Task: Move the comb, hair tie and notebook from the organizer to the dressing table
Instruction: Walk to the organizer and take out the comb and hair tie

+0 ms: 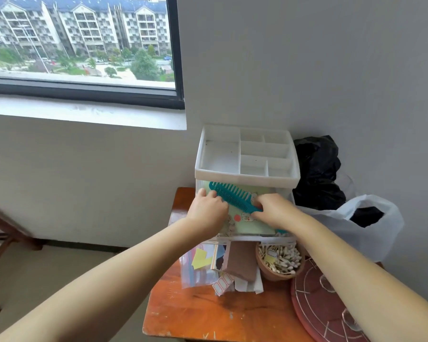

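Note:
A white organizer with empty top compartments stands at the back of the orange wooden dressing table. Its clear drawer is pulled out towards me. In the drawer a teal comb lies slanted on a pale green notebook with cartoon rabbits. My left hand rests on the drawer's left side, its fingers touching the comb's toothed end. My right hand pinches the comb's handle end. I see no hair tie.
In front of the drawer lie a zip bag with coloured papers, a brown pouch and a bowl of cotton swabs. A reddish round tray with wire rack sits at right. Black and white plastic bags fill the corner.

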The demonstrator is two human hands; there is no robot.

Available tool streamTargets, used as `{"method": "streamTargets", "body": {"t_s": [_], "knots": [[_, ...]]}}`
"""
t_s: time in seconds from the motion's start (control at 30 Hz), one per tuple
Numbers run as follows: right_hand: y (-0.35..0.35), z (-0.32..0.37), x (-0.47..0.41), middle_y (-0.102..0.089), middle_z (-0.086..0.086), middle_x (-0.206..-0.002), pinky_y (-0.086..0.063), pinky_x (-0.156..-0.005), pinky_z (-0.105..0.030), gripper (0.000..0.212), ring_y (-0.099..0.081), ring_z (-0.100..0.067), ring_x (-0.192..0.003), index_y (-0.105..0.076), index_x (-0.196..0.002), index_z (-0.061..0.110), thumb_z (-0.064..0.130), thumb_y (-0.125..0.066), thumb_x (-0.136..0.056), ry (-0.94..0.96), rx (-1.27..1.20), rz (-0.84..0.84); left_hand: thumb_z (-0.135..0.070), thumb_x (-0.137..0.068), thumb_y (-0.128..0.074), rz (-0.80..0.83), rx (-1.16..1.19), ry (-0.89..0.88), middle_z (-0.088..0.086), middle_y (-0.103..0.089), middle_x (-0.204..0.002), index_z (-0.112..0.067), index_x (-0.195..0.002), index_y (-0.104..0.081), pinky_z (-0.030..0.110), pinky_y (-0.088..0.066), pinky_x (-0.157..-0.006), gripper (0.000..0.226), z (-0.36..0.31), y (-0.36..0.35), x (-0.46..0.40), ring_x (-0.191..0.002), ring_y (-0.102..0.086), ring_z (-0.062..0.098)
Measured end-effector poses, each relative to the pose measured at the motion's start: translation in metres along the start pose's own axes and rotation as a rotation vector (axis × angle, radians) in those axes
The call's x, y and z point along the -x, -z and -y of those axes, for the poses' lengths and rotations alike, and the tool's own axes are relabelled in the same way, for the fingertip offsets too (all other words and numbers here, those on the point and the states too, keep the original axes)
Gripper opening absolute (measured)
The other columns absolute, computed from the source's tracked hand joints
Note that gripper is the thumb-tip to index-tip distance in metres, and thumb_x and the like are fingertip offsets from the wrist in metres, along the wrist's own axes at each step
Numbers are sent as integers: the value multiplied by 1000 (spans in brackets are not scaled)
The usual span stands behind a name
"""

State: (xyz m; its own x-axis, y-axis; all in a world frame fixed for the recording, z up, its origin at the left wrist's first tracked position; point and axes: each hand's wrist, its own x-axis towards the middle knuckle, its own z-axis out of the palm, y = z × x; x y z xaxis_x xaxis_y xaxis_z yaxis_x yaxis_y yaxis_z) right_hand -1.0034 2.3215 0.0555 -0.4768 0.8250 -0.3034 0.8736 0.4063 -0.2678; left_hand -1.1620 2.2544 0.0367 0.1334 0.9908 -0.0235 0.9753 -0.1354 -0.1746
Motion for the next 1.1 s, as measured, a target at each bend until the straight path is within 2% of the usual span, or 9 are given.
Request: {"method": "streamTargets", "body": {"t_s": [0.17,0.27,0.33,0.43,0.57,0.7,0.87,0.97,1.1], "knots": [[19,-6,7,-69,4,-77,-44,-51,-18,16,-62,-6,-59,-62,-95,12,26,-59,-87,64,-189,113,-15,-84,-45,-59,329,55,6,-68,-99,-14,-86,-48,32,-36,-84,3,6,11,9,-89,-58,30],[28,-15,15,-71,1,-75,-56,-62,-32,14,-64,-9,-56,-65,-92,14,26,-60,-89,87,-349,229,-14,-85,-48,-63,511,91,6,-68,-100,-11,-91,-54,30,-41,-79,9,10,14,14,-88,-61,30],[37,-22,22,-73,0,-76,-57,-73,-37,12,-65,-10,-60,-67,-91,16,26,-61,-88,107,-419,275,-13,-85,-53,-71,724,143,5,-68,-99,-12,-89,-56,30,-48,-69,6,15,19,18,-84,-64,28],[53,-23,30,-74,3,-76,-54,-74,-30,13,-64,-7,-62,-70,-94,18,27,-61,-88,150,-447,297,-9,-80,-58,-135,1052,259,-3,-58,-71,-17,-77,-57,32,-49,-64,9,28,30,29,-67,-55,19],[61,7,36,-73,5,-74,-50,-60,-18,13,-62,-3,-59,-71,-95,18,25,-61,-88,201,-454,326,-1,-82,-58,-247,1392,394,4,-61,-70,-12,-82,-61,19,-49,-54,11,55,47,65,-60,-57,12],[51,69,37,-74,2,-77,-52,-60,-25,14,-64,-5,-59,-71,-96,20,26,-60,-89,292,-450,280,-9,-76,-58,-379,1495,546,8,-63,-70,-14,-79,-61,26,-47,-60,7,96,47,133,-62,-57,17],[-14,200,55,-74,0,-79,-51,-59,-17,16,-66,-4,-59,-72,-94,15,22,-59,-89,463,-415,244,0,-84,-54,-560,1551,962,7,-63,-71,-13,-78,-59,31,-50,-64,15,133,10,276,-62,-58,18],[-80,291,90,-75,1,-82,-49,-70,-25,18,-66,-11,-70,-74,-87,18,24,-57,-88,576,-356,291,2,-85,-54,-681,1537,1219,6,-59,-69,-13,-75,-56,26,-45,-56,17,140,-13,385,-51,-57,11],[-177,406,158,-65,-1,-76,-38,-54,-22,18,-52,-11,-61,-74,-93,18,26,-59,-87,651,-351,405,5,-85,-53,-837,1505,1543,10,-56,-64,-12,-71,-52,24,-48,-45,22,138,-35,530,-38,-54,13]]}}
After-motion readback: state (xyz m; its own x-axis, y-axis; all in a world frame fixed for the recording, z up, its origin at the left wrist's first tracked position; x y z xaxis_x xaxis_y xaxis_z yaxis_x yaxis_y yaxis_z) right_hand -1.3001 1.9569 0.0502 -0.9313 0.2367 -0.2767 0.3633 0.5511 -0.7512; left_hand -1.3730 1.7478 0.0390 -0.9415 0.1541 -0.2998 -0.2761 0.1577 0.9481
